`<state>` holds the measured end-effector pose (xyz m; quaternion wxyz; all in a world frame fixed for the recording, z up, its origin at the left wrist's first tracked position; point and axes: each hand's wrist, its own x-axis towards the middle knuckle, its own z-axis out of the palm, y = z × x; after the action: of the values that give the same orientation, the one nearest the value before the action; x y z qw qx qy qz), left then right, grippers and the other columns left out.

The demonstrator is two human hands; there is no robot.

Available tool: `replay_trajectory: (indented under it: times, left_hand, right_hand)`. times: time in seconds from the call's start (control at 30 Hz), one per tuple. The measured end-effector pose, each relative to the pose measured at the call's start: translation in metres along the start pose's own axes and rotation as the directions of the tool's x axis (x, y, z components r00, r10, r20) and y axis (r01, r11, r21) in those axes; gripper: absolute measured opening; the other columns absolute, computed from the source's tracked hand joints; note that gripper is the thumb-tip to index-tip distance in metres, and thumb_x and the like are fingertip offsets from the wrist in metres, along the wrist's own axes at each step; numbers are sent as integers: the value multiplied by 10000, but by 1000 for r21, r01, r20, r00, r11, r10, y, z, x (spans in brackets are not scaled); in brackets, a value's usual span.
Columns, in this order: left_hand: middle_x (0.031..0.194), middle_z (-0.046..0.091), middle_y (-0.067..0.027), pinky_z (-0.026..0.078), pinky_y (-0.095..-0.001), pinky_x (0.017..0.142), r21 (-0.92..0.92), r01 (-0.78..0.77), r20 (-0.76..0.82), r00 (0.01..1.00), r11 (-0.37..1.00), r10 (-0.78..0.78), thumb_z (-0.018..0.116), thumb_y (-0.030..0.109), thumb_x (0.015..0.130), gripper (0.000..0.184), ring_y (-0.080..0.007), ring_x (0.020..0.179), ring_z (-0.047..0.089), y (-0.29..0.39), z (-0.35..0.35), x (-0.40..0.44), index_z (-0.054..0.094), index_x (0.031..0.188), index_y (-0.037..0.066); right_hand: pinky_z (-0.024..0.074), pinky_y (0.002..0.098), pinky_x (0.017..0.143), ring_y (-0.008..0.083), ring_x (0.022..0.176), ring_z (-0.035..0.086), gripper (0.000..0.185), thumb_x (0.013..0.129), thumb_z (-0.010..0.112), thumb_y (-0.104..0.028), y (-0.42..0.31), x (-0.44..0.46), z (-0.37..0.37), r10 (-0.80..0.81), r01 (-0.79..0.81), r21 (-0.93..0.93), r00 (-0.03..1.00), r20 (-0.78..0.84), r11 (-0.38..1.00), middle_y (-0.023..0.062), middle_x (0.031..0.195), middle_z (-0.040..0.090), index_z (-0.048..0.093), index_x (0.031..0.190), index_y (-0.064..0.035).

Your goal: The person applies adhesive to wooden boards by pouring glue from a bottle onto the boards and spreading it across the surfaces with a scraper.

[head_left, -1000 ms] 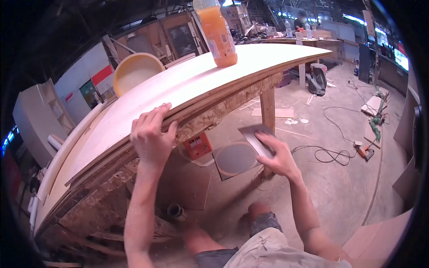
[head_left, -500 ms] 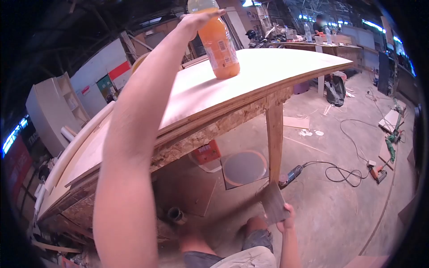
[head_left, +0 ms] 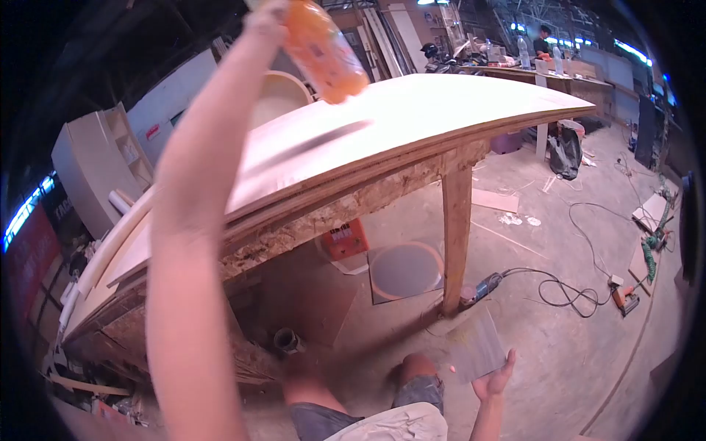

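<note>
High at the upper left, my left hand is closed around the neck end of a clear plastic bottle of orange drink. The bottle leans, its base raised above the pale tabletop with a shadow below; its top is partly cut off by the frame edge. Low on the right, my right hand grips the lower end of a thin, grey, flat rectangular piece, blurred by motion. It is beside the table's wooden leg; its exact material I cannot make out.
An angle grinder with a looped cord lies by the table leg. Beneath the table are a red box, a dark square panel with a round outline and a can. An orange power tool lies farther right. Someone is at a far bench.
My left hand has lifted the bottle off the tabletop and tilted it, moving up and left. My right hand has shifted slightly right and down, turning the grey piece's broad face into view.
</note>
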<state>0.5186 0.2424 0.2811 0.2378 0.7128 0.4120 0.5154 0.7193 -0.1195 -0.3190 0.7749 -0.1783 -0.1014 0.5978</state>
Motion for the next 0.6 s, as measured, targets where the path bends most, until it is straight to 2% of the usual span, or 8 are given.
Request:
replay_trajectory:
  times: [0.13, 0.23, 0.33, 0.43, 0.47, 0.6]
  left_hand:
    - [1153, 576, -143, 496, -434, 913, 51, -103, 70, 993, 993, 99, 897, 259, 497, 1049, -288, 1053, 593, 10, -92, -82, 351, 1347, -24]
    - [1163, 572, -139, 497, -437, 909, 54, -131, 58, 990, 990, 128, 896, 240, 492, 1044, -286, 1057, 590, 2, -157, -169, 356, 1347, -19]
    - [1174, 569, -135, 499, -441, 906, 17, -93, 7, 996, 996, 93, 894, 220, 488, 1039, -283, 1062, 587, -21, -206, -261, 360, 1348, -14]
    - [1184, 565, -130, 500, -444, 902, -62, -11, -71, 997, 998, 7, 893, 201, 483, 1035, -281, 1066, 585, -56, -239, -351, 364, 1348, -9]
    - [1187, 564, -129, 500, -445, 901, -109, 26, -98, 994, 994, -37, 893, 194, 482, 1034, -280, 1068, 584, -72, -245, -381, 365, 1348, -7]
    - [1201, 559, -123, 502, -449, 896, -325, 184, -160, 956, 928, -246, 891, 168, 475, 1030, -277, 1074, 580, -139, -249, -492, 371, 1348, 0]
  right_hand:
    - [378, 732, 882, 395, 1247, 418, 722, 853, 533, -472, -2, 10, 25, 100, -91, -46, 962, 255, 995, 153, 1386, 402, 320, 1402, -55]
    - [389, 736, 863, 402, 1241, 432, 644, 855, 588, -261, 1, 19, 47, 216, -184, -142, 940, 263, 973, 183, 1381, 394, 315, 1392, -34]
    - [432, 634, 918, 365, 1200, 488, 576, 850, 570, -103, 13, 30, 71, 370, -361, -81, 901, 229, 929, 196, 1340, 438, 337, 1367, -5]
    - [456, 504, 959, 327, 1166, 527, 528, 849, 555, -61, 47, 45, 56, 339, -319, -190, 937, 84, 929, 189, 1282, 497, 366, 1335, 27]
    - [450, 411, 978, 294, 1151, 541, 521, 837, 572, -59, 52, 42, 63, 361, -341, -184, 928, 93, 922, 172, 1245, 532, 389, 1315, 41]
    - [453, 420, 968, 293, 1115, 560, 518, 820, 577, -44, 78, 37, 63, 395, -367, -265, 917, 60, 892, 178, 1224, 541, 400, 1298, 51]
